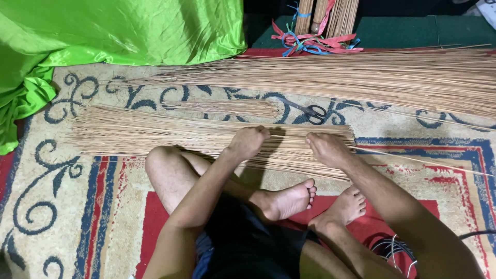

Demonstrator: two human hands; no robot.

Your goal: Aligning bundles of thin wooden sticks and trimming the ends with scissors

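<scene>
**Stick bundle, lying crosswise under both hands**

Item: thin tan stick bundle, on the patterned rug just ahead of your knees. Long axis runs 9 to 3 o'clock. Your left hand is curled shut on sticks near mid-length. Your right hand rests on the 3 o'clock end, fingers bent; its grip cannot be told. Scissors lie at 12 o'clock, apart.

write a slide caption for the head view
Seated person's left hand and right hand grip thin sticks on a patterned rug.
</scene>
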